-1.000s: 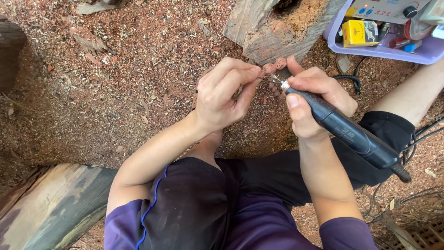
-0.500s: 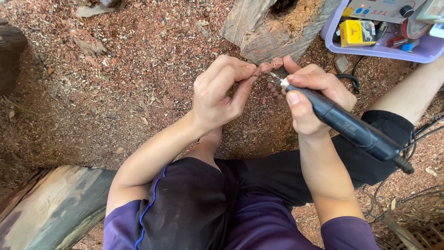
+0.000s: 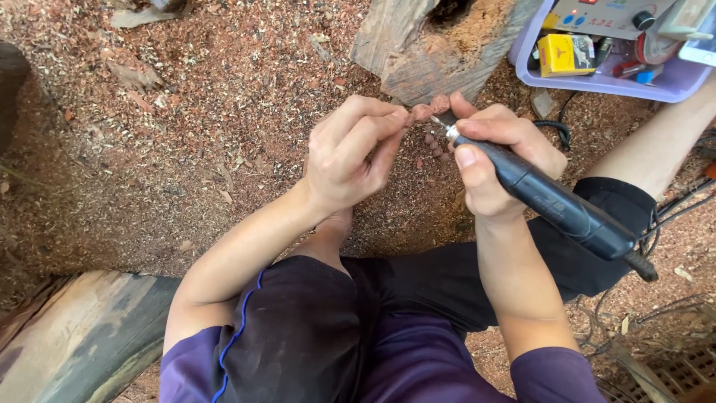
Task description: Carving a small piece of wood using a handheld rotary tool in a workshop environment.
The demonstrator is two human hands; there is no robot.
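My left hand [image 3: 350, 153] pinches a small reddish-brown wooden piece [image 3: 430, 108] between thumb and fingertips. In my right hand [image 3: 496, 160] I grip a black pen-shaped rotary tool [image 3: 556, 205] like a pencil, its metal tip touching the wooden piece. The tool's cord leaves its rear end at the right. Both hands are held above my crossed legs and a ground covered in sawdust.
A weathered wood block [image 3: 425, 41] lies just beyond the hands. A purple tray [image 3: 597, 78] at top right holds a control box, a yellow box and small tools. Black cables [image 3: 675, 209] trail on the right. A log [image 3: 71, 336] lies at bottom left.
Both hands and the tool stay almost in place; they shifted slightly down in view, with the tip still on the wooden piece.
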